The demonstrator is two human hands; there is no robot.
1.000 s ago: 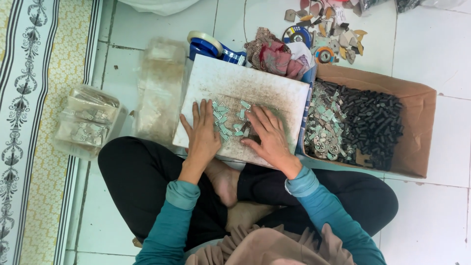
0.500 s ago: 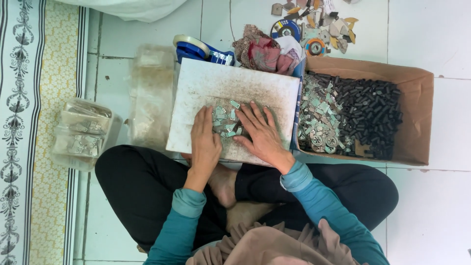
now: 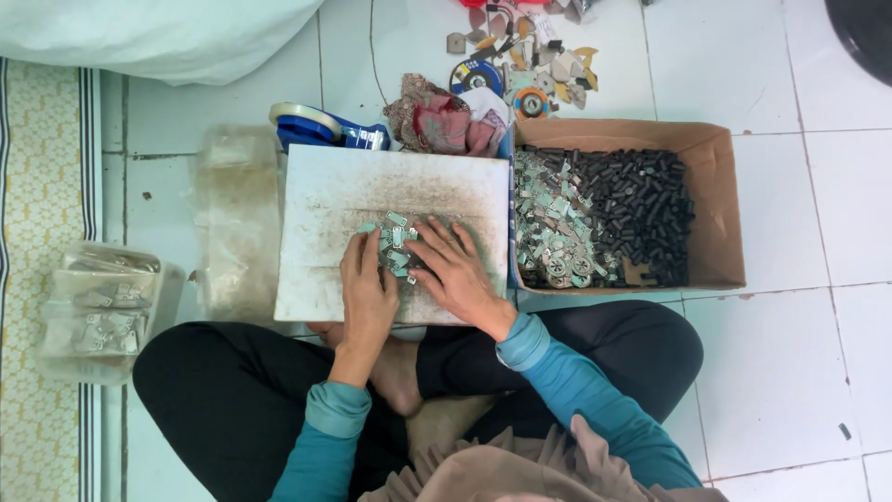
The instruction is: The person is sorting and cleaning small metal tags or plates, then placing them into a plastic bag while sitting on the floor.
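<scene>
At the far left a patterned yellow mat (image 3: 37,279) with dark stripes runs along the white tiled floor (image 3: 790,372). On its right edge, near the person's knee, lie clear plastic bags (image 3: 98,311) stacked flat, with small pale parts showing through. Right of them a cloudy clear plastic sheet (image 3: 232,223) lies on the floor, just beside a white board (image 3: 372,186), smudged grey, that rests across the person's crossed legs. At the board's far edge sits a blue tape dispenser (image 3: 325,128), and beside it a crumpled red and brown cloth (image 3: 441,121).

The left hand (image 3: 369,288) lies palm down on the board, fingers spread and flat, gripping nothing, its fingertips touching a small heap of small pale green metal pieces (image 3: 395,246) at the board's middle. The right hand (image 3: 455,270) lies just right of the heap, also flat and released, fingers fanned over the pieces' right edge. Both sleeves are teal.

Touching the board's right edge stands an open brown cardboard box (image 3: 720,204); its left part holds more pale green pieces and round silver parts (image 3: 553,232), its right part a mass of small black cylinders (image 3: 641,209). Beyond the box, on the far floor, lie scattered scraps and tape rolls (image 3: 520,65) in blue, orange and grey
</scene>
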